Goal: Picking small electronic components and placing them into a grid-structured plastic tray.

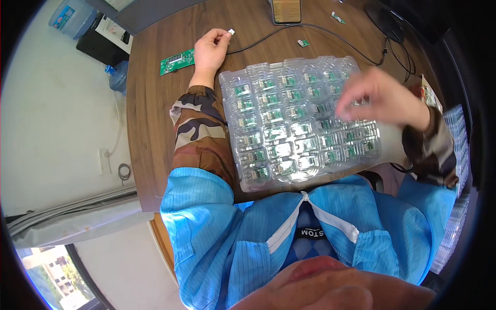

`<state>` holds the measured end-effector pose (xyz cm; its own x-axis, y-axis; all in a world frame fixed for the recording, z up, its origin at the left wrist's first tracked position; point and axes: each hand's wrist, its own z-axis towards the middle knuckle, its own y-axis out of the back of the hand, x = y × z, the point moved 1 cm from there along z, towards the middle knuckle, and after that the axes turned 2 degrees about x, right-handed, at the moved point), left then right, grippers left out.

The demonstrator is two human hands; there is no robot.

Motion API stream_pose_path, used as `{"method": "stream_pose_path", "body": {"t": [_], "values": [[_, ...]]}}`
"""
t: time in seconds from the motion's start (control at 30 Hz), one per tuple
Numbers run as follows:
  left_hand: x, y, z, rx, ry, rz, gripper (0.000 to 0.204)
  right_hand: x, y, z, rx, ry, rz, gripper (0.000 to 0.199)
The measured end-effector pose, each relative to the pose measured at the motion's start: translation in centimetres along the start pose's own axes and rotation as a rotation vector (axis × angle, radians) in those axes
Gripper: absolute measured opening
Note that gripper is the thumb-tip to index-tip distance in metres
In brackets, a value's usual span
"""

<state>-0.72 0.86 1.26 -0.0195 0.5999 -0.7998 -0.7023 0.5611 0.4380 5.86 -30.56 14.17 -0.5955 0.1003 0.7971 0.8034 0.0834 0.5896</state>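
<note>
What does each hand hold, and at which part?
Left hand pinches the white plug at the cable's end. Right hand is blurred; cannot tell.

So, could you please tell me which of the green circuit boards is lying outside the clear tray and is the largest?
The long green board on the bare wooden table, just left of the left hand. The other loose boards are tiny.

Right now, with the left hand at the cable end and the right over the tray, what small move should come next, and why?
Probably the right hand dips to pinch one small green board from a pocket of the clear tray. It is blurred and hovers over the tray's right side with fingers curled, seemingly empty. The left hand already pinches the white connector on the black cable, apparently waiting.
</note>
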Motion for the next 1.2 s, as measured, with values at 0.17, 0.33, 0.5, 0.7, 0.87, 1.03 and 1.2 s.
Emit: {"method": "stream_pose_path", "body": {"t": [0.17,0.33,0.5,0.7,0.87,1.03,1.2], "values": [[-0.7,0.2,-0.3,-0.011,0.003,-0.052,0.012,-1.6,2.8,9.3,-0.292,-0.018,0.133,0.011],[-2.8,0.3,-0.9,-0.030,0.015,-0.069,0.012,-5.9,3.5,16.8,-0.439,-0.012,0.376,0.015],[-2.6,0.6,-0.5,-0.032,0.051,-0.086,0.011,-6.4,3.2,20.6,-0.525,-0.141,0.370,0.015],[-1.5,0.3,-0.2,-0.063,0.067,-0.122,0.012,-6.8,2.9,21.8,-0.537,-0.172,0.351,0.020],[-1.3,0.2,-0.2,-0.080,0.069,-0.132,0.012,-6.3,2.3,21.9,-0.581,-0.185,0.320,0.018],[-1.5,0.4,-0.3,-0.070,0.114,-0.129,0.011,-5.9,1.9,21.7,-0.558,-0.169,0.234,0.017],[-1.7,0.6,-0.3,-0.064,0.123,-0.110,0.012,-5.3,1.7,21.6,-0.512,-0.138,0.025,0.018]]}}
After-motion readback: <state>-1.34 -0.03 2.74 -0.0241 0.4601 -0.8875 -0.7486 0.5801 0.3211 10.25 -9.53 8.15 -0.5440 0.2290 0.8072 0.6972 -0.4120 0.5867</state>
